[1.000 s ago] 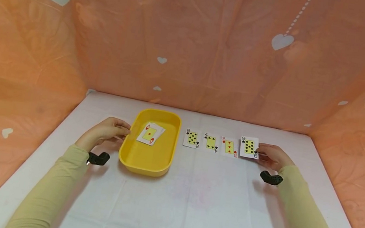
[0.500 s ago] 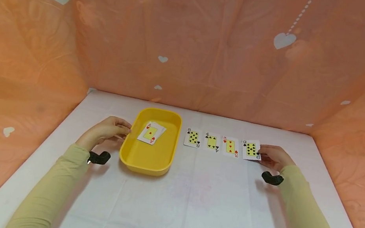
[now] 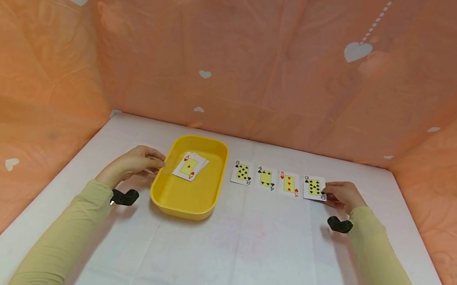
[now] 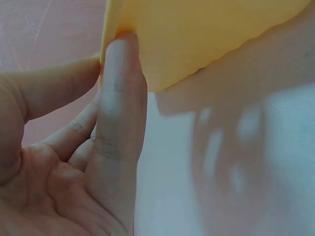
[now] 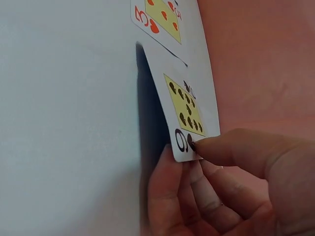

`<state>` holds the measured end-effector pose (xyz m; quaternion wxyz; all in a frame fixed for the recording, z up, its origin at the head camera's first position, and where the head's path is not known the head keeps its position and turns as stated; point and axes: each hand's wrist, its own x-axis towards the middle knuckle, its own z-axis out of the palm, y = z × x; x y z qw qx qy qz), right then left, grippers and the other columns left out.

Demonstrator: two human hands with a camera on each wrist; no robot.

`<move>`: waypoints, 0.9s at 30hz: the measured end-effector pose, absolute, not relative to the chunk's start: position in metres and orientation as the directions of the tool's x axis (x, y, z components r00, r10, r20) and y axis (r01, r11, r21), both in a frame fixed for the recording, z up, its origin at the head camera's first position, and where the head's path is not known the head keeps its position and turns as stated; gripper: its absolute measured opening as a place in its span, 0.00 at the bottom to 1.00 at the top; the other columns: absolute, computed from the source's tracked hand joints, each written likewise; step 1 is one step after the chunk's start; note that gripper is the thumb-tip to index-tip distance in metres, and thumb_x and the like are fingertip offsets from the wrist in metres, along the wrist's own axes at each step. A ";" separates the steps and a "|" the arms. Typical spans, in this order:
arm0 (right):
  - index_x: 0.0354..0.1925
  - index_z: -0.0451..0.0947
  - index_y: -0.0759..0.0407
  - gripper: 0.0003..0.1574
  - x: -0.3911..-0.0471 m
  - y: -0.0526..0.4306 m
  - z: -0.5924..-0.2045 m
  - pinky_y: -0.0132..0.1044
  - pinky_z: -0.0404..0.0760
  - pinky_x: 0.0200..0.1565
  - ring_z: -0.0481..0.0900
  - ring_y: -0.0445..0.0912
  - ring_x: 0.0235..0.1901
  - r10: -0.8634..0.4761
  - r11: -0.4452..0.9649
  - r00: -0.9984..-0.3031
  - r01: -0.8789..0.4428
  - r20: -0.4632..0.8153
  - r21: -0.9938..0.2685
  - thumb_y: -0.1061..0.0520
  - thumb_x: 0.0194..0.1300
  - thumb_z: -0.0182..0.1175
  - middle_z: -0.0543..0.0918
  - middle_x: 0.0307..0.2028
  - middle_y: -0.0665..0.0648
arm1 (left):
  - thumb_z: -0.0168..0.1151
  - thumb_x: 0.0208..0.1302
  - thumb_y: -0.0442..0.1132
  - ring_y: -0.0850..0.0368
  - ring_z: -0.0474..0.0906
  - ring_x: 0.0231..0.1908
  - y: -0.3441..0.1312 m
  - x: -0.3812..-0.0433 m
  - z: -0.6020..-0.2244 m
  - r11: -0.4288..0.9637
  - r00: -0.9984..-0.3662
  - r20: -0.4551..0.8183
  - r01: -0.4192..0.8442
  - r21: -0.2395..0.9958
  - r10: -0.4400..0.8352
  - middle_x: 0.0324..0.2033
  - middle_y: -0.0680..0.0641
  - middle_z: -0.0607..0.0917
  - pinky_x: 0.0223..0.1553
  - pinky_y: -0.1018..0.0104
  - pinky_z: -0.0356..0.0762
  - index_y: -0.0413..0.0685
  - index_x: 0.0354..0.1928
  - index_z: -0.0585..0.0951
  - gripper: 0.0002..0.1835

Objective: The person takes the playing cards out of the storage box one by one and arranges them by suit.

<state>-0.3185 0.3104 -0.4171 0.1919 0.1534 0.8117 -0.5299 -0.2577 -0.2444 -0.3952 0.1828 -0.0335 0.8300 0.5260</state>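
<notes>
My right hand [image 3: 343, 194] pinches a nine of spades playing card [image 3: 314, 188] by its right edge, thumb on the face and fingers beneath. In the right wrist view this card [image 5: 184, 110] tilts, its held end raised off the table. My left hand [image 3: 133, 165] pinches the left wall of a yellow tray [image 3: 183, 200] between thumb and finger; the left wrist view shows the tray wall [image 4: 167, 44] there. Inside the tray lie a few overlapping cards, an ace of hearts [image 3: 188, 166] on top. Left of the nine lies a three of hearts [image 3: 289, 184].
Further left in the same row are a four [image 3: 265, 179] and an eight of spades [image 3: 242, 173]. White cloth [image 3: 236, 263] covers the table. Orange cloth walls [image 3: 242, 55] with white hearts rise at the back and both sides.
The nine of spades has come down and slightly to the right, into line with the row of cards. My left hand and the tray hold almost still.
</notes>
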 end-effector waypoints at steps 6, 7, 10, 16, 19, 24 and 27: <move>0.66 0.61 0.72 0.32 -0.317 0.310 -0.418 0.36 0.81 0.40 0.77 0.44 0.35 0.036 0.401 -0.886 0.437 -0.462 -0.805 0.61 0.69 0.56 0.70 0.58 0.69 | 0.56 0.69 0.35 0.55 0.78 0.36 -0.244 -0.257 -0.394 0.433 -0.932 -0.338 -0.252 0.865 0.131 0.45 0.36 0.80 0.40 0.64 0.80 0.29 0.58 0.70 0.20; 0.66 0.61 0.72 0.31 -0.317 0.310 -0.418 0.36 0.81 0.40 0.77 0.44 0.35 0.038 0.407 -0.887 0.434 -0.460 -0.803 0.61 0.69 0.56 0.70 0.57 0.69 | 0.56 0.69 0.35 0.55 0.78 0.36 -0.243 -0.257 -0.394 0.433 -0.932 -0.339 -0.254 0.865 0.130 0.45 0.36 0.80 0.40 0.64 0.80 0.29 0.58 0.70 0.20; 0.65 0.62 0.73 0.31 -0.318 0.311 -0.419 0.37 0.81 0.40 0.77 0.44 0.35 0.044 0.415 -0.891 0.428 -0.453 -0.803 0.61 0.68 0.56 0.73 0.53 0.67 | 0.56 0.69 0.35 0.55 0.78 0.35 -0.244 -0.257 -0.394 0.434 -0.931 -0.340 -0.255 0.864 0.130 0.43 0.37 0.81 0.39 0.64 0.80 0.29 0.57 0.70 0.20; 0.63 0.64 0.75 0.30 -0.315 0.311 -0.415 0.38 0.82 0.40 0.78 0.43 0.33 0.040 0.413 -0.893 0.423 -0.448 -0.806 0.62 0.66 0.59 0.77 0.47 0.64 | 0.56 0.69 0.35 0.55 0.78 0.35 -0.244 -0.258 -0.394 0.433 -0.931 -0.340 -0.253 0.865 0.134 0.44 0.37 0.80 0.39 0.64 0.80 0.30 0.57 0.70 0.19; 0.60 0.67 0.75 0.28 -0.313 0.313 -0.412 0.37 0.82 0.39 0.78 0.44 0.32 0.023 0.412 -0.897 0.410 -0.440 -0.814 0.62 0.66 0.59 0.79 0.43 0.62 | 0.56 0.69 0.35 0.55 0.78 0.36 -0.244 -0.257 -0.395 0.432 -0.931 -0.340 -0.255 0.865 0.132 0.44 0.37 0.80 0.38 0.64 0.80 0.30 0.57 0.70 0.19; 0.54 0.72 0.76 0.22 -0.309 0.315 -0.408 0.34 0.81 0.36 0.77 0.43 0.30 0.001 0.428 -0.919 0.357 -0.395 -0.830 0.63 0.65 0.58 0.80 0.33 0.57 | 0.56 0.68 0.35 0.54 0.78 0.36 -0.245 -0.257 -0.395 0.424 -0.932 -0.336 -0.253 0.870 0.134 0.43 0.37 0.81 0.38 0.64 0.80 0.29 0.57 0.70 0.20; 0.58 0.68 0.77 0.26 -0.305 0.314 -0.404 0.34 0.81 0.37 0.77 0.42 0.32 -0.001 0.489 -0.940 0.298 -0.342 -0.820 0.61 0.67 0.56 0.80 0.38 0.59 | 0.55 0.69 0.35 0.53 0.79 0.37 -0.244 -0.257 -0.394 0.420 -0.931 -0.336 -0.250 0.872 0.144 0.45 0.35 0.80 0.40 0.63 0.81 0.28 0.58 0.69 0.21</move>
